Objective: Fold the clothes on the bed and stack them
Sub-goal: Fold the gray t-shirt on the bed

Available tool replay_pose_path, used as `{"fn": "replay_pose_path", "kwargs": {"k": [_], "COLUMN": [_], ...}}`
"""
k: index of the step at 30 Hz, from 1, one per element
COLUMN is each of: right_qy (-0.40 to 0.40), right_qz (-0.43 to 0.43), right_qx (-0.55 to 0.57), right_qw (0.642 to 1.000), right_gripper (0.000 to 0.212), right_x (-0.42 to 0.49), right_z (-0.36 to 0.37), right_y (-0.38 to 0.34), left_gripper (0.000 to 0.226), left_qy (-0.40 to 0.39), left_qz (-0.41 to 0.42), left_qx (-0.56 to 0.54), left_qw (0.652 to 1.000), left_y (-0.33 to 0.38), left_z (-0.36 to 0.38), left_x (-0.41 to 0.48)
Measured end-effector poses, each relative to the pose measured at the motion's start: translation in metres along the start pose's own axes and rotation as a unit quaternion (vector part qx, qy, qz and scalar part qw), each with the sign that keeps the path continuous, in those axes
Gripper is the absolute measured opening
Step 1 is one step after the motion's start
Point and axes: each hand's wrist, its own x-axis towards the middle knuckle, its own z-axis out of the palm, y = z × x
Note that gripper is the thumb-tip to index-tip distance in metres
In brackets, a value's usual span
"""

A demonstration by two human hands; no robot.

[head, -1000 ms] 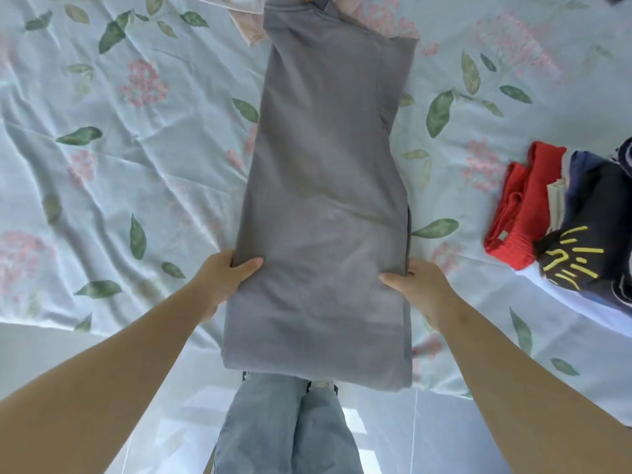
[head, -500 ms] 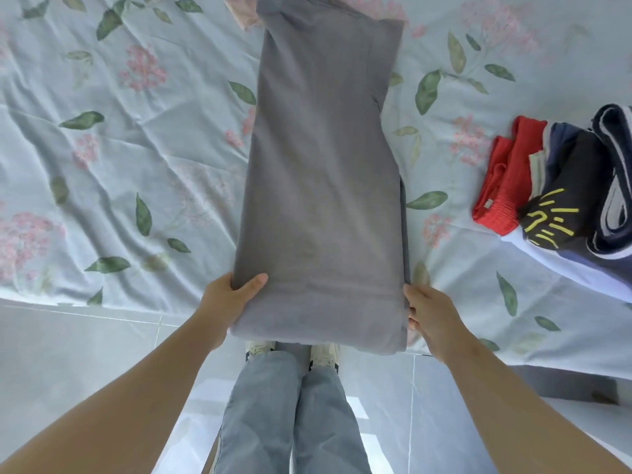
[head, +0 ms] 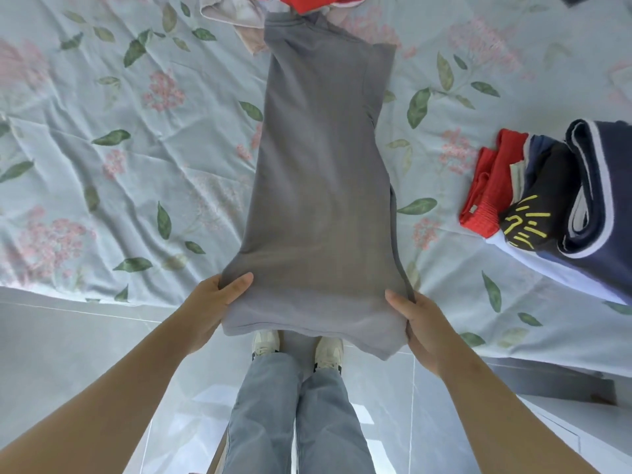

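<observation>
While the grey shirt [head: 321,186] lies lengthwise on the bed [head: 136,165], narrowed to a long strip, its hem end overhangs the bed's near edge and is held up by both hands. The left hand [head: 219,302] pinches one hem corner, thumb on top and fingers beneath. The right hand [head: 420,323] grips the opposite corner in the same way.

The shirt's collar end rests flat and touches a heap of unfolded clothes [head: 301,3], red and pale, just beyond it. A stack of folded clothes [head: 564,200], red, dark blue and black with a yellow print, sits on the bed to the right of the shirt, well apart from it. Below the raised hem are the person's jeans [head: 290,405], pale shoes [head: 265,340] and the tiled floor [head: 68,336].

Step in hand, as judged: the lengthwise folds look complete and the crosswise fold is starting. The next move calls for carrying the hem toward the collar with both corners level, so that the edges meet squarely, then smoothing the fold. A loose under-layer shows along the shirt's right edge near the right hand and may slip out unless it is gathered into the grip. The folded shirt would then go onto the stack.
</observation>
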Motion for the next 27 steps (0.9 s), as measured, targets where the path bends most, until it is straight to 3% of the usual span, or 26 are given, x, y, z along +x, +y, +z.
{"fn": "replay_pose_path", "kwargs": {"k": [6, 12, 14, 17, 19, 21, 24, 27], "right_qy": [0.012, 0.019, 0.040, 0.075, 0.112, 0.161, 0.245, 0.256], "right_qz": [-0.133, -0.167, -0.167, -0.151, -0.132, -0.115, -0.085, -0.069], "right_qx": [0.042, -0.031, -0.047, -0.071, -0.090, -0.119, -0.179, -0.200], "right_qw": [0.990, 0.985, 0.984, 0.983, 0.981, 0.973, 0.949, 0.943], "right_gripper": [0.015, 0.021, 0.025, 0.034, 0.058, 0.065, 0.065, 0.056], "right_x": [0.031, 0.083, 0.102, 0.132, 0.152, 0.168, 0.181, 0.179], "right_z": [0.019, 0.032, 0.034, 0.037, 0.041, 0.044, 0.050, 0.055], "right_y": [-0.092, -0.151, -0.160, -0.165, -0.164, -0.159, -0.152, -0.149], "left_gripper": [0.013, 0.018, 0.031, 0.045, 0.052, 0.059, 0.072, 0.078], "left_qy": [0.055, 0.021, 0.013, 0.038, 0.062, 0.086, 0.096, 0.063], "left_qz": [0.082, 0.136, 0.144, 0.167, 0.173, 0.133, 0.080, 0.083], "left_qx": [-0.058, -0.080, -0.040, 0.106, 0.241, 0.347, 0.366, 0.330], "left_qw": [0.993, 0.987, 0.989, 0.979, 0.953, 0.925, 0.922, 0.938], "left_y": [0.073, 0.139, 0.156, 0.173, 0.174, 0.169, 0.158, 0.150], "left_z": [0.020, 0.031, 0.031, 0.030, 0.025, 0.019, 0.016, 0.016], "left_x": [0.018, 0.066, 0.088, 0.127, 0.158, 0.183, 0.199, 0.202]}}
